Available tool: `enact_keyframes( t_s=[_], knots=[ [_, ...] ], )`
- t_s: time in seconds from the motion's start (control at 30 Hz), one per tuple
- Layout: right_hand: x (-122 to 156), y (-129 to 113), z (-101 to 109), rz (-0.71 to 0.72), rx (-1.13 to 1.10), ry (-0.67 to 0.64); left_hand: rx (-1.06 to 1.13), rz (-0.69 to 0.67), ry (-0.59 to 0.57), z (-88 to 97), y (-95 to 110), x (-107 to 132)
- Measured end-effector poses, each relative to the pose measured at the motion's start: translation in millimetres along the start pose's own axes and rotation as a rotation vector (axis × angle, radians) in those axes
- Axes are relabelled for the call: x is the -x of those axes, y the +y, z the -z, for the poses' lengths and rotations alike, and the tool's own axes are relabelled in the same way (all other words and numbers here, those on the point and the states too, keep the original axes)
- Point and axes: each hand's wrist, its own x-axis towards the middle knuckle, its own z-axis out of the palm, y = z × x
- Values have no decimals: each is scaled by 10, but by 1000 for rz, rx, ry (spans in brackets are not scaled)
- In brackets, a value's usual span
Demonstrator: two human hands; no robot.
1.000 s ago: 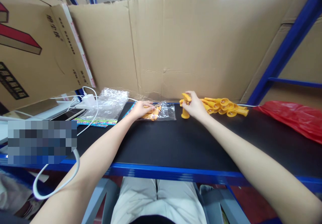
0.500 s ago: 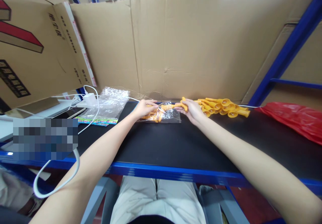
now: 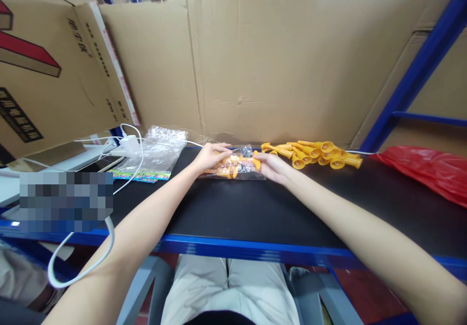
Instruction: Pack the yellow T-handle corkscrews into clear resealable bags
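Observation:
My left hand (image 3: 209,157) is closed on the left part of a clear plastic bag (image 3: 248,173), which lies on the black tabletop with several orange-yellow plastic pieces (image 3: 224,171) inside. At the bag's right end, my right hand (image 3: 274,168) pinches a yellow plastic piece (image 3: 257,161). Most of that piece reaches leftward into the bag, and its knobbed end shows by my fingertips. Just beyond my right hand lies a pile of yellow trumpet-shaped plastic pieces (image 3: 326,155), several with flared cups facing me.
Clear plastic packaging (image 3: 156,145) with a colourful strip lies left of the bag, near a white charger (image 3: 130,144) and its cable. A red plastic bag (image 3: 425,169) rests at the right. Cardboard (image 3: 292,67) walls the back; a blue rail (image 3: 255,248) edges the front.
My right hand has moved slightly left and down, pushing the yellow piece further into the bag. My left hand stays in place on the bag.

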Motion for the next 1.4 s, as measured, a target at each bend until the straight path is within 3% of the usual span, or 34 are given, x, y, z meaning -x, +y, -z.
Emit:
enact_keyframes(
  t_s=[0.13,0.37,0.57,0.87,1.17,1.4],
  knots=[
    [25,50,-27,-1,68,-102,-5,-14,-24,-34,92,8],
    [44,32,17,1,621,31,-56,43,-128,-41,93,14],
    [42,-16,99,-27,741,-36,-81,54,-139,-55,49,12],
    [75,-20,124,-63,559,-207,5,10,-91,8,97,-17],
    [45,16,123,-92,501,-174,30,-5,-113,-19,149,-11],
    [58,17,129,-90,502,-241,115,179,29,23,6,-39]
  ],
)
